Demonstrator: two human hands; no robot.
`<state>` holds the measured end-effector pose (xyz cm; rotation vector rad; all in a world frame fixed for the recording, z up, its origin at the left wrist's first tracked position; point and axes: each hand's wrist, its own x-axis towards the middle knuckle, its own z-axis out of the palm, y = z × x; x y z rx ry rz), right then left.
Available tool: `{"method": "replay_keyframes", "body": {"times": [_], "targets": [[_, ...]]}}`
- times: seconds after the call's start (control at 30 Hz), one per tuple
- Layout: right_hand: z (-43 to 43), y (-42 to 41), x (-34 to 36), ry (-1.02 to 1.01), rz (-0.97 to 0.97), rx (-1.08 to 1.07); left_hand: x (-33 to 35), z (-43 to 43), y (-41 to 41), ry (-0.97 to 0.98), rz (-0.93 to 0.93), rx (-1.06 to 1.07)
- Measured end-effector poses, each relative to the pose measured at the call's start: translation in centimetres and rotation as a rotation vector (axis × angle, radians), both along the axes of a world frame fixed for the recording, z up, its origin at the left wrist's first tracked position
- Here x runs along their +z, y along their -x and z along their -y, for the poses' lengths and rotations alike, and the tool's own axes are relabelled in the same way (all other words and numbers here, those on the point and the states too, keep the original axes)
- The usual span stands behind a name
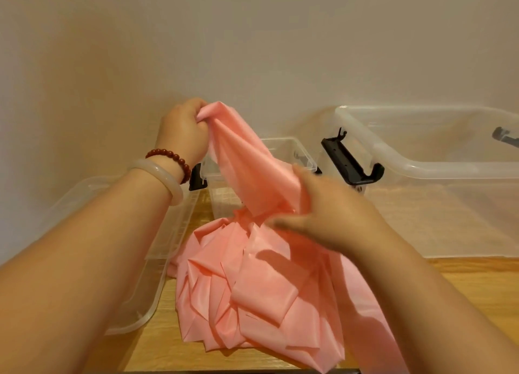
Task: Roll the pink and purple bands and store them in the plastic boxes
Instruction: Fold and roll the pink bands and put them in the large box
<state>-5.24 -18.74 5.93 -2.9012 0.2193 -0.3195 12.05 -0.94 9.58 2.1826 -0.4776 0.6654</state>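
A long pink band lies in a crumpled, folded heap on the wooden table. One end rises from the heap to my left hand, which grips it raised above the table. My right hand is lower down on the same strip, thumb on one side and fingers on the other; it is blurred. A small clear plastic box stands just behind the band. A large clear plastic box with black latches stands at the right. No purple band is in view.
A clear plastic lid lies flat on the table at the left, partly under my left forearm. A plain wall runs close behind the boxes. The table's front edge shows at the bottom of the view.
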Motion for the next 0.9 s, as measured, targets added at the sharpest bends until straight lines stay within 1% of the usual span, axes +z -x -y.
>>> {"method": "replay_keyframes", "body": {"times": [0.03,0.07,0.1,0.13,0.17,0.2,0.33,0.4,0.47,0.5,0.53,0.63,0.67,0.7,0.77,0.83,0.9], "targets": [[-0.4,0.1,-0.6,0.051,-0.169,0.021,-0.2,0.1,0.0,-0.024,-0.001,-0.007],[-0.8,0.2,-1.3,0.098,-0.296,0.031,-0.5,0.1,0.0,-0.034,-0.005,-0.023],[-1.1,0.1,-2.0,0.142,-0.368,0.037,-0.9,0.1,-0.2,-0.034,-0.014,-0.045],[-1.1,0.0,-2.4,0.177,-0.372,0.040,-1.2,0.1,-0.2,-0.035,-0.023,-0.061],[-0.9,-0.1,-2.4,0.198,-0.318,0.030,-1.5,-0.1,-0.2,-0.036,-0.030,-0.065],[-0.6,-0.2,-2.2,0.188,-0.218,0.004,-1.7,-0.2,-0.1,-0.030,-0.023,-0.055],[0.6,0.0,0.7,0.008,0.324,-0.145,-1.1,-1.0,0.0,0.057,0.036,0.015],[0.8,0.1,2.0,-0.023,0.458,-0.187,-0.4,-1.2,-0.2,0.015,0.066,0.038],[0.8,0.1,2.7,-0.019,0.452,-0.206,0.6,-1.0,-0.6,-0.037,0.039,0.063],[0.7,0.2,2.9,-0.013,0.414,-0.211,1.0,-0.7,-1.0,-0.015,-0.002,0.049],[0.6,0.3,3.0,-0.007,0.371,-0.212,1.5,-0.3,-1.4,0.065,-0.069,-0.003],[0.3,0.3,2.4,-0.017,0.298,-0.229,3.1,1.6,-1.9,0.471,-0.311,-0.282],[0.2,0.2,2.2,-0.022,0.300,-0.240,3.7,2.3,-1.8,0.560,-0.334,-0.344],[0.1,0.1,1.9,-0.022,0.310,-0.254,4.2,2.8,-1.7,0.601,-0.312,-0.385],[0.0,-0.2,1.7,-0.028,0.341,-0.282,5.3,3.6,-1.5,0.604,-0.219,-0.436],[-0.1,-0.4,1.7,-0.039,0.363,-0.288,5.8,3.8,-1.7,0.553,-0.150,-0.454],[-0.2,-0.4,1.7,-0.044,0.354,-0.279,5.4,4.0,-1.7,0.434,-0.166,-0.432]]}}
